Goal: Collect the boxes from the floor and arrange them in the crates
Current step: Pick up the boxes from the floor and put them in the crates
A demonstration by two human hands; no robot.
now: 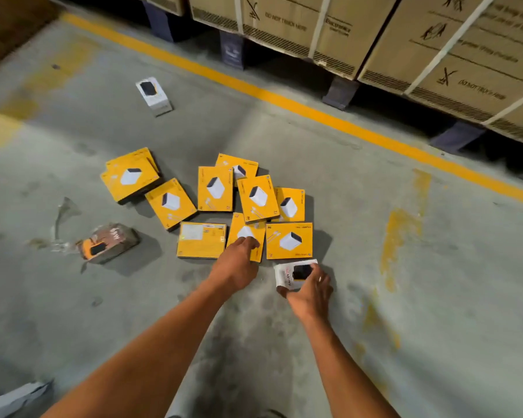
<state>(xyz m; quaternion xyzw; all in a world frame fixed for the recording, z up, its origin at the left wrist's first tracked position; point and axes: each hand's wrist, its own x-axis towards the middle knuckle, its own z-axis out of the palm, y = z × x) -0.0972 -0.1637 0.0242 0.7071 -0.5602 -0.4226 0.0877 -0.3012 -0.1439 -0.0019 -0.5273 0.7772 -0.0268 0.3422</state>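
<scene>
You're barely into this one, honestly; no crates are in view at all, so nothing looks arranged yet as far as I can judge. Your right hand [310,286] is wrapped round a small white box [293,274], thumb under and fingers over it, just off the near corner of the pile; whether it's clear of the floor [375,297] I can't tell. Your left hand [236,267] is reaching in with its fingers curled onto the near edge of a yellow box [244,233] at the front of the pile; looks like the start of a grip, not a lift yet.

What's left: pretty much everything; around ten yellow boxes [215,188] lie scattered and overlapping on the floor, two stacked at the left [130,176]; another white box [154,95] sits well apart near the yellow line [284,98]; a wrapped brown pack [109,242] lies off to the left with torn plastic beside it.

I'd guess several trips are still ahead; the far white box is the easy one to forget.
</scene>
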